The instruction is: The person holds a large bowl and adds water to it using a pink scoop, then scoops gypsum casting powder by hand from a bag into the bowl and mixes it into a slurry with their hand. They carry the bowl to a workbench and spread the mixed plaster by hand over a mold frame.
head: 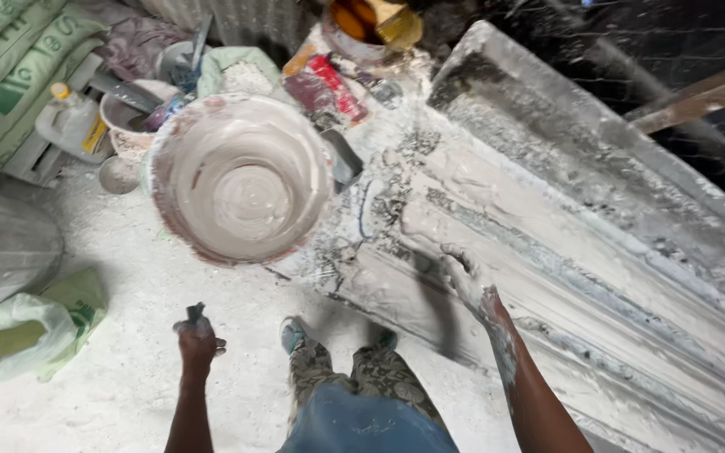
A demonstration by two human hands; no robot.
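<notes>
Right hand (pixel 467 281), plaster-coated, lies flat with fingers spread on the wet plaster mould (pixel 547 252). Left hand (pixel 196 340) hangs at the side, closed round a small dark tool (pixel 195 313); its kind cannot be told. Risk: the pressing palm may slip or dent the wet coat, since the surface looks slick. Ahead of the left hand, a bucket (pixel 241 176) of mixed plaster stands at the mould's edge and could tip. Dusty white floor (pixel 127 386) underfoot; stacked sacks (pixel 10 75) far left, tubs beyond.
</notes>
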